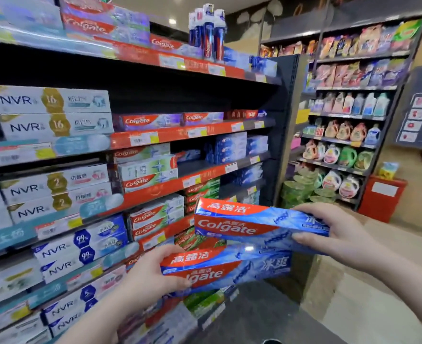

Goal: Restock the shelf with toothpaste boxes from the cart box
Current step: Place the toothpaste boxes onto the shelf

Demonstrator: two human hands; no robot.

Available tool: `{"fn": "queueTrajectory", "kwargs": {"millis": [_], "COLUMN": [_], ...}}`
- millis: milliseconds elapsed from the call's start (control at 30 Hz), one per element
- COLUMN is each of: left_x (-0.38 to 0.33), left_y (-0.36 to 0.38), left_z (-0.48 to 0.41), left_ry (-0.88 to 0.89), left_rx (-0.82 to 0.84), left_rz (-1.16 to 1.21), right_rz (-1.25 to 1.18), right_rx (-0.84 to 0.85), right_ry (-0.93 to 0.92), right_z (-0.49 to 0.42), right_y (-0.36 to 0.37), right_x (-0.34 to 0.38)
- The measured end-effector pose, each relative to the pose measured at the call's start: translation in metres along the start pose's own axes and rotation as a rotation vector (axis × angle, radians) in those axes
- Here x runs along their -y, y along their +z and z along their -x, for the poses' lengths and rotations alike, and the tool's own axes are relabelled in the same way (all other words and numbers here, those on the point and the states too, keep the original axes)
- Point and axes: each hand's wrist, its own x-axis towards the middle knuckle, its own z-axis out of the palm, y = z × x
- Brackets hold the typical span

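Observation:
I hold two red-and-blue Colgate toothpaste boxes in front of the shelf unit. My left hand (152, 274) grips the left end of the lower box (229, 266). My right hand (334, 229) grips the right end of the upper box (254, 222), which lies slightly higher and to the right. Both boxes are level with the lower shelves (180, 135), a short way in front of them. The cart box is not in view.
Shelves on the left carry NVR boxes (53, 112) and Colgate boxes (150, 120). A gap shows on the shelf row (205, 167) beside blue boxes. Upright tubes (208, 31) stand on top. Detergent shelves (341, 135) and a red bin (381, 197) stand at right.

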Motion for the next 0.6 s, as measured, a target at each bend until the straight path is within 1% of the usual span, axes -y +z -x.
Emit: {"fn": "queueTrajectory", "kwargs": {"millis": [133,233,400,600], "left_x": [-0.023,-0.029,-0.032,-0.025], "left_y": [0.03,0.045,0.049,0.048], "left_z": [-0.047,-0.076,-0.132,-0.218], "left_ry": [-0.042,-0.082,-0.099,-0.099], "left_rx": [-0.076,-0.09,-0.108,-0.131], "left_rz": [0.019,0.026,-0.037,-0.025], "right_rz": [-0.015,-0.03,-0.029,-0.003], "right_rx": [0.028,0.049,0.042,0.051], "right_ry": [-0.04,-0.048,-0.097,-0.105], "right_z": [-0.047,-0.079,-0.138,-0.221], "right_y": [-0.014,-0.01,0.008,0.037], "right_x": [-0.063,-0.1,-0.146,-0.201]}}
